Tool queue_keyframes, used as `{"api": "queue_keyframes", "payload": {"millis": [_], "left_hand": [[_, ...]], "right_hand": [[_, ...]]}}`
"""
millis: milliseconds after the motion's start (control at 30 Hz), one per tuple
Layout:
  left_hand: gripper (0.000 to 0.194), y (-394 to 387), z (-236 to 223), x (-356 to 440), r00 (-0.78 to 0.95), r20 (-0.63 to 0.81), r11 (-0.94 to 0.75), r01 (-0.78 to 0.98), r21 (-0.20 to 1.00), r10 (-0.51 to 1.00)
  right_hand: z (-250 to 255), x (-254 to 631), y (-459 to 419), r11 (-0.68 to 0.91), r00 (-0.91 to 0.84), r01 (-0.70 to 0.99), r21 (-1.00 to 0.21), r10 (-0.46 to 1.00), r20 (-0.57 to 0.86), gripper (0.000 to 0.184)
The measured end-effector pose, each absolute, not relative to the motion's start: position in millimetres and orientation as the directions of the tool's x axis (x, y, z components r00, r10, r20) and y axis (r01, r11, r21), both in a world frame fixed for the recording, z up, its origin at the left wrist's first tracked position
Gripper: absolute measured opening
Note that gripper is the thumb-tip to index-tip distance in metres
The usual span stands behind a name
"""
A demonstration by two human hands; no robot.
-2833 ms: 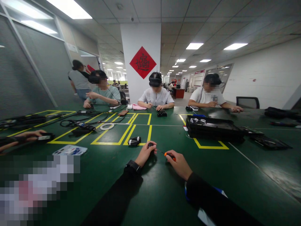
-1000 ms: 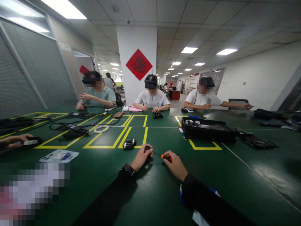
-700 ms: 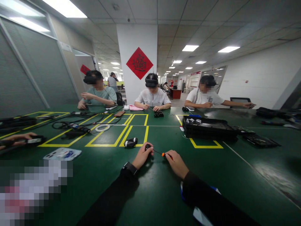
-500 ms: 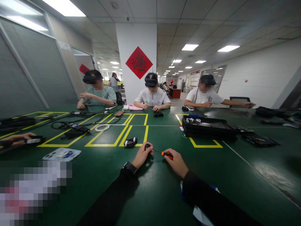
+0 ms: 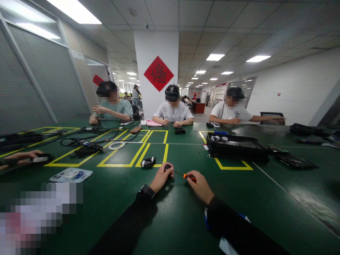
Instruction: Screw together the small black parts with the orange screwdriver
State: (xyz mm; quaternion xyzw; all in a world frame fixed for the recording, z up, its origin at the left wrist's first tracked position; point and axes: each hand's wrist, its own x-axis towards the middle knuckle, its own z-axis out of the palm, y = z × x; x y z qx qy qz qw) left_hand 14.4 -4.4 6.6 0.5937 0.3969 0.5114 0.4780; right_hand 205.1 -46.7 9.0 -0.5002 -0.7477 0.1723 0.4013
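My left hand (image 5: 160, 178) is closed around a small black part (image 5: 167, 167), mostly covered by the fingers, so its kind is unclear. In my right hand (image 5: 200, 186) is a screwdriver (image 5: 191, 177) with an orange and black handle, gripped between thumb and fingers. The thin shaft points left and reaches the black part at my left fingers. Whether the tip sits in a screw is too small to tell. A black cylindrical pair of parts with white bands (image 5: 148, 162) lies on the green table (image 5: 175, 219), just beyond and left of my left hand.
A black tray (image 5: 236, 146) stands at the right, with dark flat panels (image 5: 296, 160) beside it. Cables (image 5: 85, 143) and a white coil (image 5: 116, 145) lie at the left, near a phone-like case (image 5: 71, 175). Several people sit around the table; one hand (image 5: 28, 155) shows at far left.
The whole view has shifted slightly down as my head moved. Both hands keep their hold on the black part and the screwdriver, in nearly the same pose.
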Motion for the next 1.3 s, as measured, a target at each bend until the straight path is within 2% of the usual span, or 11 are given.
{"api": "queue_keyframes", "payload": {"millis": [200,367,500,633,867,967,1133,1300], "left_hand": [[0.024,-2.4,4.5,13.1,0.168,0.236,-0.237,-0.015,0.971,0.957],[0.024,-1.9,3.4,12.5,0.181,0.234,-0.235,-0.017,0.972,0.955],[0.024,-2.2,3.8,12.7,0.174,0.236,-0.233,-0.037,0.972,0.956],[0.025,-1.8,3.1,12.7,0.162,0.227,-0.222,-0.045,0.974,0.960],[0.024,2.1,-0.9,11.6,0.190,0.243,-0.245,-0.013,0.970,0.951],[0.025,2.6,-2.1,10.7,0.209,0.248,-0.249,-0.023,0.968,0.946],[0.025,2.3,-3.4,10.1,0.200,0.247,-0.248,-0.025,0.969,0.948],[0.025,2.2,-3.1,9.9,0.206,0.265,-0.267,-0.020,0.963,0.942]], "right_hand": [[9.0,204.9,-47.5,0.422,-0.164,0.592,-0.687,0.897,0.409,0.014],[8.6,205.3,-45.3,0.439,-0.170,0.610,-0.660,0.886,0.431,0.022],[8.7,204.8,-46.4,0.453,-0.188,0.581,-0.676,0.883,0.430,0.014],[8.7,204.2,-47.3,0.437,-0.181,0.568,-0.697,0.893,0.413,0.014],[6.8,205.0,-44.2,0.445,-0.177,0.619,-0.647,0.882,0.437,0.021],[4.8,205.6,-44.5,0.440,-0.172,0.594,-0.674,0.887,0.428,0.015],[2.5,205.5,-43.7,0.430,-0.173,0.547,-0.719,0.897,0.406,0.016],[3.8,205.2,-41.5,0.456,-0.189,0.595,-0.662,0.880,0.437,0.019]]}}
